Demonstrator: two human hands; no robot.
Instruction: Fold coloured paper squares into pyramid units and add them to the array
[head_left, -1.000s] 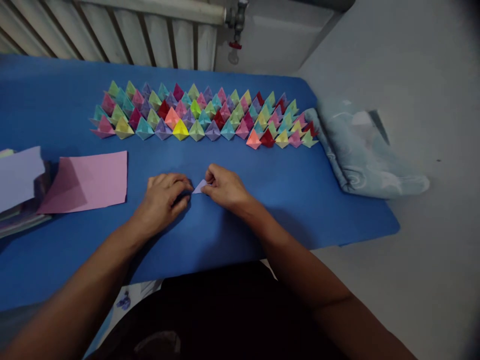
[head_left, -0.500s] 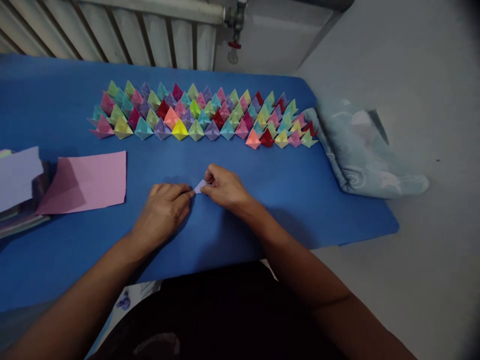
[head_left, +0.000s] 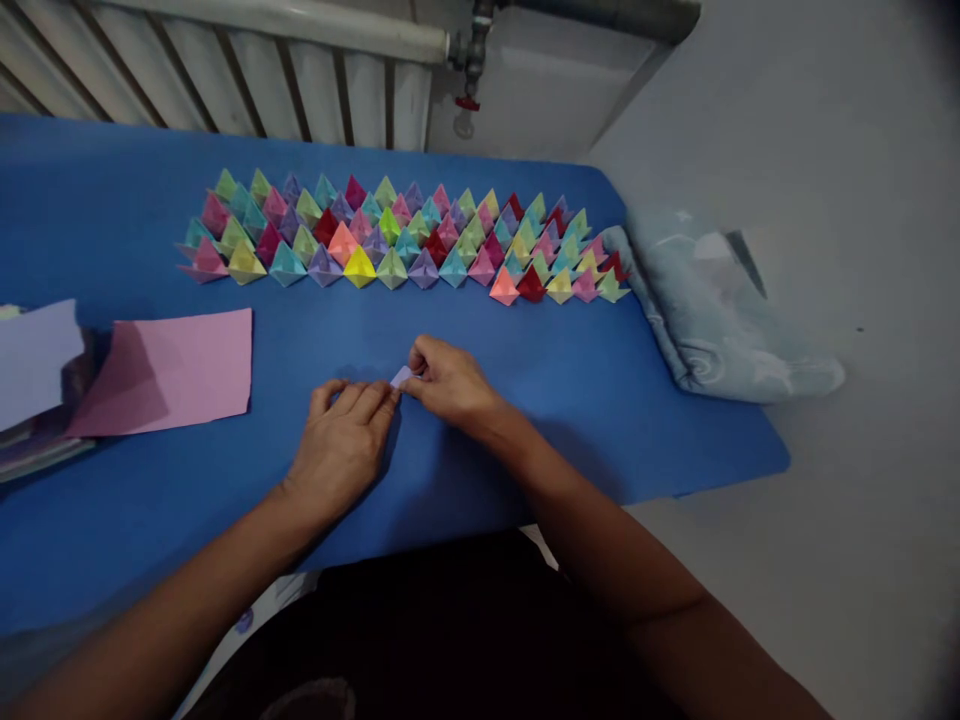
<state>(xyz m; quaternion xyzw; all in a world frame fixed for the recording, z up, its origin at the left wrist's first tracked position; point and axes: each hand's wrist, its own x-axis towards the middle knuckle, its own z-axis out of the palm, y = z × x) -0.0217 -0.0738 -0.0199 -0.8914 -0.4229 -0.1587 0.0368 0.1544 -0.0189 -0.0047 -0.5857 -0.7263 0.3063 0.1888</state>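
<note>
A small piece of folded lavender paper (head_left: 401,377) lies on the blue tabletop, mostly covered by my fingers. My left hand (head_left: 346,432) rests palm down at its left end, fingers close together, with the fingertips holding that edge against the table. From the other side, my right hand (head_left: 452,380) pinches the paper between thumb and curled fingers. Beyond both hands stand several rows of small folded paper boats (head_left: 391,268) in many colours.
A pink paper sheet (head_left: 184,370) lies left of my hands, beside a stack of paper with a lavender sheet (head_left: 37,360) on top. A folded grey-green cloth (head_left: 720,340) sits at the table's right end. Behind the blue table (head_left: 262,520) are a radiator (head_left: 300,80) and a red-handled valve (head_left: 467,103).
My left hand has shifted slightly right along the paper, its fingers now covering more of it. My right hand keeps its pinch. The whole view has tipped slightly.
</note>
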